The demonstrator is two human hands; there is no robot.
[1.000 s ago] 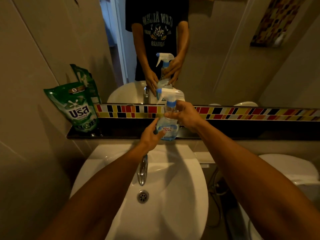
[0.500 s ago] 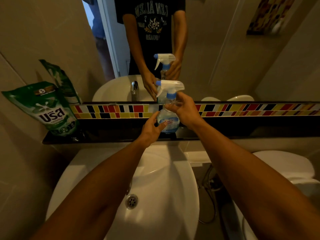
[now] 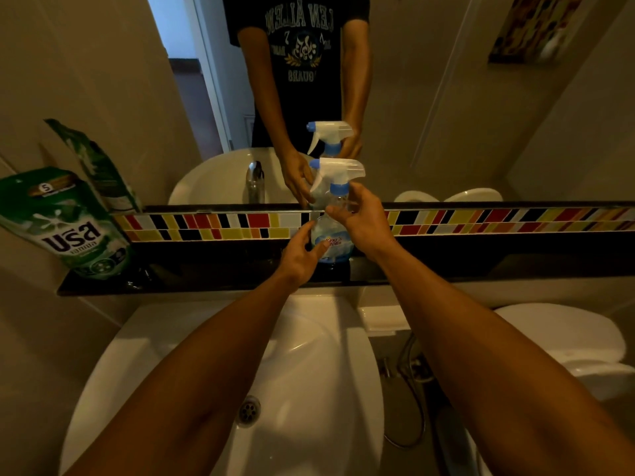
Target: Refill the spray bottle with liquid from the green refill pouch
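A clear spray bottle [image 3: 335, 245] with a white trigger head and blue collar stands upright on the black shelf [image 3: 206, 269] below the mirror. A little pale blue liquid shows at its bottom. My left hand [image 3: 299, 259] holds the bottle's lower body from the left, thumb on the label. My right hand [image 3: 364, 225] grips the neck just under the blue collar, thumb and fingers around it. The green refill pouch [image 3: 68, 225] leans against the wall at the shelf's far left, well apart from both hands.
A white washbasin [image 3: 309, 372] with a drain lies under my forearms. A white toilet [image 3: 567, 338] stands at the right, with a hose [image 3: 412, 379] between them. The mirror [image 3: 481, 132] above the coloured tile strip reflects the person, the bottle and the tap.
My left hand has closed further around the bottle's body. My right hand stays at the neck. The view has shifted, so the pouch sits further left in frame.
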